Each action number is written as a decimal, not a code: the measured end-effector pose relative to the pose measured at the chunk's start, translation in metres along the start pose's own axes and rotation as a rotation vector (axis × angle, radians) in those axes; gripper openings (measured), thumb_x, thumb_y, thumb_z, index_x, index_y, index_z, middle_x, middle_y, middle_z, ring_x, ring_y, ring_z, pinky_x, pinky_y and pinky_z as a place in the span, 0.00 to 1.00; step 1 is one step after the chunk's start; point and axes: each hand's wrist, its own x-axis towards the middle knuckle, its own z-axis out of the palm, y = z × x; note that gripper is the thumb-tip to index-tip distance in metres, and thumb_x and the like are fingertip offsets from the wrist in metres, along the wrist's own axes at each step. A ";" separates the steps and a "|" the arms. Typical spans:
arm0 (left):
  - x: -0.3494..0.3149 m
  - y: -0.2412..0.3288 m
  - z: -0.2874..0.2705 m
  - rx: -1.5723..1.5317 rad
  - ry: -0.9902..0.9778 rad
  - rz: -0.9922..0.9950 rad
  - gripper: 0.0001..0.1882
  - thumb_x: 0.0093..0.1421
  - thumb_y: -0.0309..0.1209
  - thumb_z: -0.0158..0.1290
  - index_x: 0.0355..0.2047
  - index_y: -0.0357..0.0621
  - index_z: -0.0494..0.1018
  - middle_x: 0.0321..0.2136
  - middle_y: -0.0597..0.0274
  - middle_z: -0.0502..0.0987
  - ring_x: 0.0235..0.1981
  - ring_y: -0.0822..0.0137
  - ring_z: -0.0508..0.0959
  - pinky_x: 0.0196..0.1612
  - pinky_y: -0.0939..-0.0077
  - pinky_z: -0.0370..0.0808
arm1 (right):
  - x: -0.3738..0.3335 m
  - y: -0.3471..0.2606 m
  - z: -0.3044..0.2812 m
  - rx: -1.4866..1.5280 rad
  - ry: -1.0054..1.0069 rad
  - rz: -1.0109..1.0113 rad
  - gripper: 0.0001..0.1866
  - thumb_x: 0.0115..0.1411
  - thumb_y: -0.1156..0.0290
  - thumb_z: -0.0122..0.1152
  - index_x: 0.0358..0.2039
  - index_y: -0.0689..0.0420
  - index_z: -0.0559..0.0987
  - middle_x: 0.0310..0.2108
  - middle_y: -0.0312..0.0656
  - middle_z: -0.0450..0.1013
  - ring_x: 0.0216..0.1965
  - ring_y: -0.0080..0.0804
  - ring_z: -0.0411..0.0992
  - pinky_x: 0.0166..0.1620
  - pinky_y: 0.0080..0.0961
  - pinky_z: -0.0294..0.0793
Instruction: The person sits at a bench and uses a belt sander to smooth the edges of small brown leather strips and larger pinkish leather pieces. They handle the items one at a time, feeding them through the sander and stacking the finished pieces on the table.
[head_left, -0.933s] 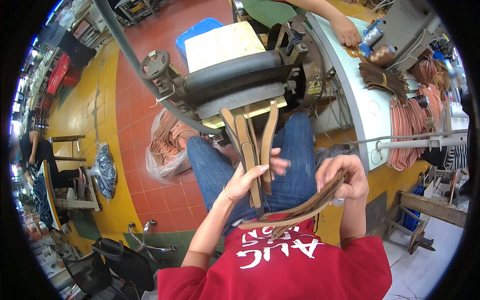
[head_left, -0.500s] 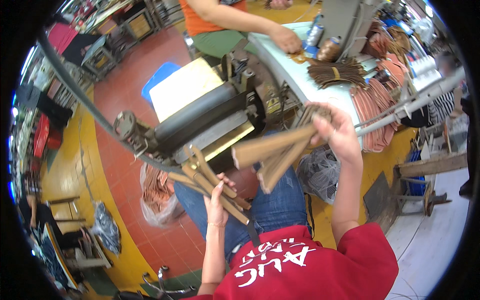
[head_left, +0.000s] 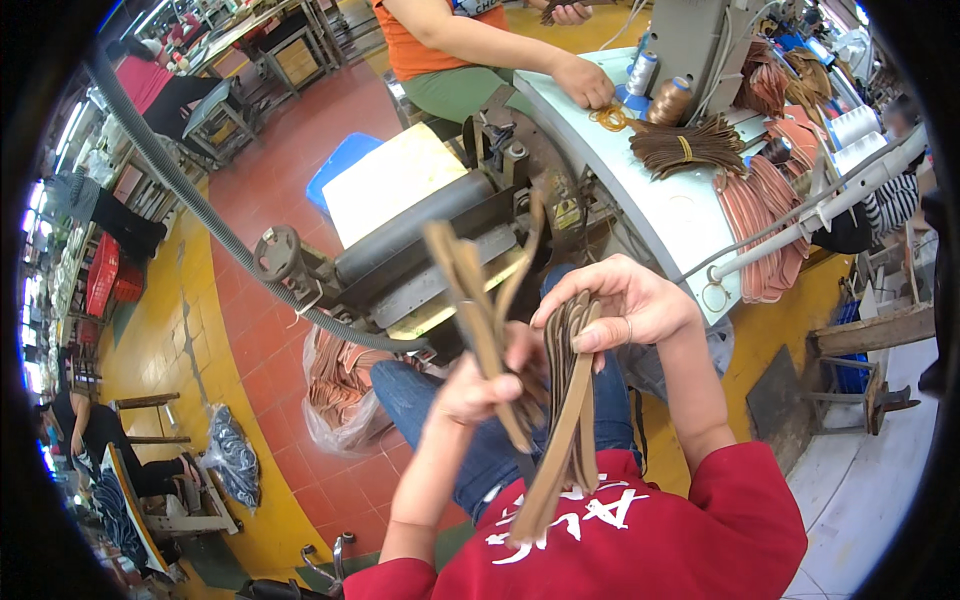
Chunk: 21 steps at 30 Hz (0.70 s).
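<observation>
My right hand [head_left: 625,312] is closed round a bunch of folded brown leather strips [head_left: 560,440], whose loose ends hang down over my lap. Close beside it, my left hand [head_left: 482,385] grips a few more brown strips [head_left: 478,320]; these stick upward and are partly smeared by motion. The two bunches almost meet above my thighs, and whether they touch I cannot tell. Just beyond my knees stands a machine with a dark roller [head_left: 415,225], and a pale yellowish sheet [head_left: 395,185] lies behind the roller.
At the right, a pale worktable [head_left: 690,215] bears a banded brown strip bundle [head_left: 685,148], pinkish strips [head_left: 760,235] and thread spools [head_left: 668,100]. A co-worker's hand [head_left: 583,82] rests there. A plastic bag of pinkish pieces [head_left: 345,385] sits on the floor. A grey hose [head_left: 190,195] crosses at the left.
My right hand has come down and inward, its strips now hanging downward. My left hand has moved right and up toward it, still holding its strips. The view has shifted slightly.
</observation>
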 end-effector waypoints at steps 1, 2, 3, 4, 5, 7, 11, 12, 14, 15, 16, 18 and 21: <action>0.001 -0.018 0.011 -0.191 -0.037 -0.020 0.28 0.46 0.40 0.64 0.39 0.40 0.61 0.53 0.38 0.65 0.56 0.44 0.65 0.56 0.51 0.66 | 0.001 0.005 -0.001 0.031 0.000 -0.026 0.20 0.54 0.75 0.63 0.47 0.65 0.73 0.32 0.39 0.76 0.28 0.19 0.74 0.27 0.14 0.75; 0.002 -0.037 0.023 -0.367 -0.091 -0.035 0.38 0.46 0.40 0.65 0.52 0.36 0.61 0.53 0.39 0.64 0.57 0.42 0.65 0.55 0.52 0.68 | 0.002 0.011 -0.003 0.054 0.010 -0.032 0.20 0.53 0.76 0.64 0.47 0.67 0.72 0.32 0.41 0.76 0.27 0.20 0.74 0.27 0.14 0.76; -0.003 -0.046 0.026 -0.390 -0.085 -0.055 0.46 0.47 0.40 0.64 0.61 0.35 0.53 0.55 0.38 0.63 0.56 0.42 0.66 0.54 0.55 0.70 | 0.002 0.017 -0.005 0.078 0.025 -0.032 0.21 0.53 0.76 0.64 0.46 0.70 0.72 0.32 0.42 0.76 0.25 0.21 0.74 0.26 0.15 0.76; -0.008 -0.054 0.027 -0.415 -0.056 -0.056 0.43 0.49 0.40 0.63 0.59 0.34 0.55 0.55 0.38 0.62 0.55 0.42 0.67 0.53 0.56 0.71 | 0.002 0.024 -0.008 0.086 0.038 -0.009 0.21 0.53 0.76 0.64 0.47 0.70 0.72 0.33 0.43 0.76 0.25 0.20 0.74 0.26 0.14 0.76; -0.012 -0.060 0.028 -0.437 -0.034 -0.050 0.41 0.50 0.39 0.63 0.58 0.34 0.56 0.55 0.38 0.62 0.54 0.43 0.67 0.52 0.58 0.71 | 0.003 0.033 -0.010 0.093 0.018 -0.028 0.21 0.53 0.76 0.64 0.47 0.68 0.72 0.33 0.42 0.76 0.27 0.19 0.74 0.27 0.13 0.75; -0.019 -0.065 0.025 -0.465 0.019 -0.040 0.38 0.51 0.38 0.62 0.57 0.34 0.58 0.53 0.39 0.64 0.53 0.47 0.70 0.51 0.62 0.72 | 0.005 0.047 -0.017 0.115 -0.049 -0.078 0.21 0.53 0.77 0.63 0.48 0.64 0.73 0.34 0.40 0.76 0.31 0.18 0.73 0.31 0.13 0.74; -0.032 -0.060 0.021 -0.311 0.139 -0.122 0.32 0.53 0.36 0.60 0.54 0.34 0.61 0.49 0.43 0.69 0.47 0.56 0.74 0.48 0.69 0.74 | 0.009 0.068 -0.031 0.207 -0.084 0.056 0.25 0.51 0.80 0.64 0.51 0.65 0.71 0.36 0.39 0.76 0.37 0.21 0.74 0.40 0.18 0.76; -0.032 -0.061 0.021 -0.300 0.219 -0.148 0.34 0.50 0.35 0.62 0.53 0.33 0.62 0.44 0.44 0.71 0.42 0.57 0.76 0.43 0.68 0.77 | 0.015 0.076 -0.030 0.198 -0.048 0.034 0.28 0.50 0.80 0.65 0.52 0.66 0.69 0.39 0.40 0.75 0.39 0.23 0.74 0.42 0.19 0.75; -0.032 -0.062 0.019 -0.228 0.314 -0.138 0.31 0.50 0.33 0.61 0.51 0.33 0.63 0.43 0.46 0.72 0.42 0.58 0.76 0.43 0.69 0.77 | 0.020 0.083 -0.030 0.185 0.010 -0.002 0.30 0.50 0.78 0.66 0.54 0.64 0.67 0.44 0.41 0.72 0.40 0.23 0.73 0.42 0.19 0.75; -0.031 -0.063 0.018 -0.202 0.361 -0.128 0.29 0.51 0.31 0.61 0.51 0.34 0.63 0.43 0.47 0.72 0.41 0.59 0.77 0.42 0.69 0.77 | 0.021 0.085 -0.029 0.209 0.039 0.004 0.31 0.50 0.78 0.67 0.55 0.63 0.67 0.45 0.41 0.70 0.41 0.23 0.72 0.43 0.19 0.75; -0.031 -0.064 0.017 -0.176 0.375 -0.110 0.27 0.52 0.29 0.60 0.50 0.34 0.64 0.42 0.50 0.72 0.40 0.61 0.77 0.42 0.70 0.77 | 0.022 0.087 -0.026 0.152 0.104 -0.009 0.32 0.50 0.78 0.66 0.56 0.63 0.66 0.45 0.41 0.70 0.41 0.23 0.72 0.43 0.18 0.74; -0.032 -0.067 0.015 -0.193 0.415 -0.091 0.26 0.52 0.29 0.60 0.50 0.35 0.64 0.41 0.52 0.73 0.40 0.62 0.77 0.42 0.70 0.77 | 0.018 0.091 -0.014 0.056 0.228 -0.052 0.33 0.51 0.78 0.66 0.57 0.62 0.64 0.44 0.40 0.69 0.41 0.22 0.71 0.42 0.17 0.74; -0.035 -0.077 0.015 -0.209 0.516 -0.076 0.26 0.53 0.30 0.60 0.50 0.38 0.65 0.40 0.54 0.73 0.40 0.63 0.77 0.42 0.70 0.77 | 0.007 0.094 0.005 0.016 0.311 -0.029 0.35 0.52 0.78 0.65 0.59 0.62 0.61 0.43 0.39 0.68 0.41 0.21 0.70 0.42 0.16 0.74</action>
